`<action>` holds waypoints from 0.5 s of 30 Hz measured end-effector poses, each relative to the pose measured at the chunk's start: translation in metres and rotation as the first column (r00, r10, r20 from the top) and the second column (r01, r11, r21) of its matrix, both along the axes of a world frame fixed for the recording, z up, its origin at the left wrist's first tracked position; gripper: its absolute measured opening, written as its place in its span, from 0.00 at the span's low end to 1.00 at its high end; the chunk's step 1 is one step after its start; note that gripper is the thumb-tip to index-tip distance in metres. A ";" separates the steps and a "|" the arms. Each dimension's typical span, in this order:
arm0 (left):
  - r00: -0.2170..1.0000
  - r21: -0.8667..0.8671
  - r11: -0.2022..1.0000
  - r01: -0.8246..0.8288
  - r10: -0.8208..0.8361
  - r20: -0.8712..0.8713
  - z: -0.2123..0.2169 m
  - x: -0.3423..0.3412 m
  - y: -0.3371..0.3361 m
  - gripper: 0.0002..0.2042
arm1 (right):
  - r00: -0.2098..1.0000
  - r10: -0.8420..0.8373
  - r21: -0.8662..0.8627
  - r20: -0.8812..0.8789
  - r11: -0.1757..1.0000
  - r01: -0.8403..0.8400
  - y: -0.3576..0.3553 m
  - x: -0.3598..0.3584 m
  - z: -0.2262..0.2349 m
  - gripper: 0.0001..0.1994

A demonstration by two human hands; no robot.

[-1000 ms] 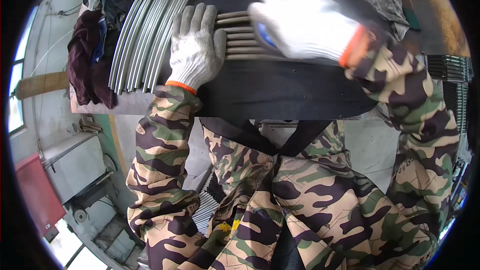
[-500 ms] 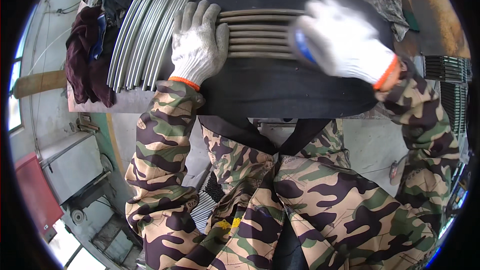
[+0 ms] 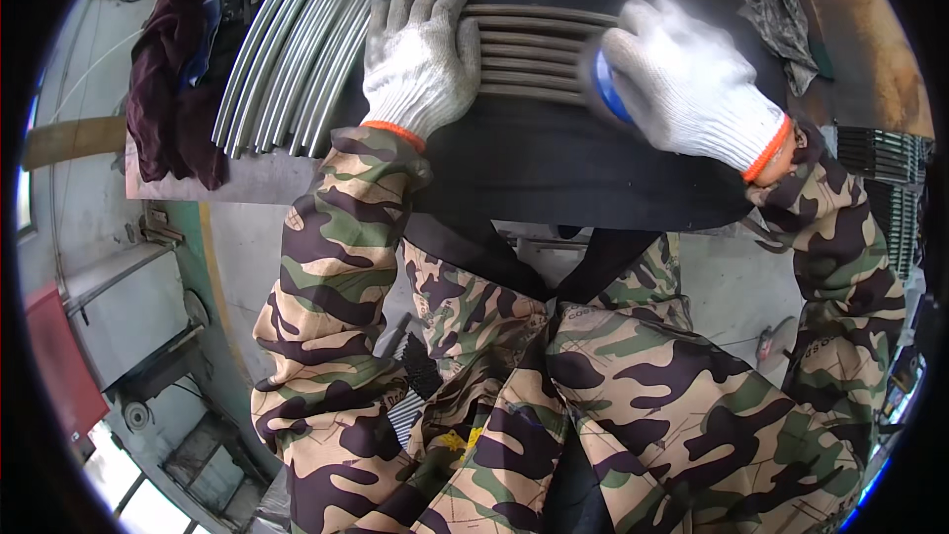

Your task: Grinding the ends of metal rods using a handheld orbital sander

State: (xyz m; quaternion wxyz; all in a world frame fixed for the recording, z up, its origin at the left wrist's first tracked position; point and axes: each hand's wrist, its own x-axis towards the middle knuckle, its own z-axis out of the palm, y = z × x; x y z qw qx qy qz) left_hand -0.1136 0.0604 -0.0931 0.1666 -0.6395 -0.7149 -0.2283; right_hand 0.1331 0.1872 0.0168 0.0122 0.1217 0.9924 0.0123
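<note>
Several dull brownish metal rods [image 3: 534,53] lie side by side across the black cloth [image 3: 554,168] on the bench. My left hand [image 3: 420,59], in a white knit glove with grey fingers, lies flat over their left ends, fingers stretched out. Gloved alike, my right hand [image 3: 682,79] is curled round a blue object with a rounded edge [image 3: 610,87] at the right part of the rods. Most of that object is hidden under the palm, so its kind cannot be told. The rods' right ends are covered by this hand.
Left of my left hand, a bundle of long shiny metal rods [image 3: 297,49] lies lengthwise. Dark red cloth [image 3: 173,89] is heaped at the bench's left edge. A grey rag [image 3: 776,10] lies at the far right, and stacked dark rods [image 3: 880,153] stand beyond the right sleeve.
The view has shifted, so the bench and rods appear a little higher. My right hand is less blurred and still holds the blue object; my left hand stays flat on the rods.
</note>
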 end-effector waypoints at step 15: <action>0.999 -0.055 0.998 0.005 -0.007 -0.037 0.010 -0.019 -0.007 0.17 | 0.994 0.052 -0.019 -0.094 0.998 -0.054 0.005 -0.015 -0.001 0.10</action>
